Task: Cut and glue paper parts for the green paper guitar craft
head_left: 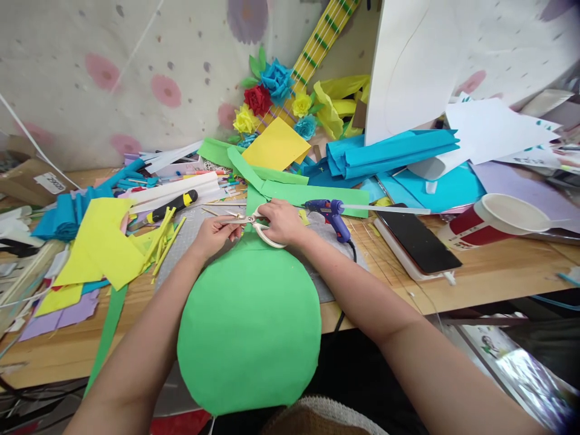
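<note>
My right hand [283,221] is closed round the white handles of a pair of scissors [273,243], whose blades point left. At the blade tips, my left hand [212,235] is closed in a pinch; what sits between its fingertips is too small to make out. Below both hands a large round green paper disc [249,329] overhangs the table's front edge. Green paper strips [290,192] lie behind the hands, partly hidden by them. Just right of my right hand rests a purple glue gun [331,216] with a long white glue stick in its back.
On the left lie yellow paper sheets [97,241], blue crepe rolls [63,216] and a yellow-black utility knife [172,206]. To the right are a black phone [419,238] and a paper cup [496,220]. A flower-decorated paper guitar [312,51] leans at the back.
</note>
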{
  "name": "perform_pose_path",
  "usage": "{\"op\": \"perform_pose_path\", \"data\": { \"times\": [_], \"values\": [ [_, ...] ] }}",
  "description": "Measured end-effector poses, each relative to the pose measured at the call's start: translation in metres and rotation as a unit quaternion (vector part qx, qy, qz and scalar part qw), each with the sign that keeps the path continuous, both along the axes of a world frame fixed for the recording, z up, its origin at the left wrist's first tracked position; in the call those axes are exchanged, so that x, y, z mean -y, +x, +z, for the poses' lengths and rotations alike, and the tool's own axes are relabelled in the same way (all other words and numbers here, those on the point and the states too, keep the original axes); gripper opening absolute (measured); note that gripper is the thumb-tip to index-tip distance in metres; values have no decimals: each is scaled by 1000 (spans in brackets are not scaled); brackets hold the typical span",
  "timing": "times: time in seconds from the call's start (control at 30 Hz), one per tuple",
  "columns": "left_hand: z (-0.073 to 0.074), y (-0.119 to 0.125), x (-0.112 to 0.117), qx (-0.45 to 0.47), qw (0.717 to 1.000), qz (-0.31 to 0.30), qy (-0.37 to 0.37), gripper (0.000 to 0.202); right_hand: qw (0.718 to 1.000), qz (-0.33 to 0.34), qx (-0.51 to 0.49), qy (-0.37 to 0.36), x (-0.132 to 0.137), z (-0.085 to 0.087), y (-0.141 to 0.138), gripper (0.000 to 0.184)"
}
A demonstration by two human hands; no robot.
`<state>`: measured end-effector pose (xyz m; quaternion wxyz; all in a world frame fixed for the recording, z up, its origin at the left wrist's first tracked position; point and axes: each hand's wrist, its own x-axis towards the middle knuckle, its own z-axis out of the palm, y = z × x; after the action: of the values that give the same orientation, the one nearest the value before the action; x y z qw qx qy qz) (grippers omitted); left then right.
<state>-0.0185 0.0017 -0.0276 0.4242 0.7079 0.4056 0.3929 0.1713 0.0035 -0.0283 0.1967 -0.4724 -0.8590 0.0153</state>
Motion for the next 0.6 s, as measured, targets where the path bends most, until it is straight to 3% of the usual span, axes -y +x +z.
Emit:
{"op": "perform_pose_path", "data": {
  "times": [0.27,0.43,0.6],
  "values": [
    [-7,0,-1,26,999,25,-30,24,1000,14,0,-8,-2,-3,-2,26],
    [-6,-1,-2,2,999,33,-6,23,1000,0,7,-14,1,-2,-1,24],
    [-3,-3,-1,-5,1000,-10,-13,22,1000,-6,7,-25,3,-2,-2,25]
  ]
}}
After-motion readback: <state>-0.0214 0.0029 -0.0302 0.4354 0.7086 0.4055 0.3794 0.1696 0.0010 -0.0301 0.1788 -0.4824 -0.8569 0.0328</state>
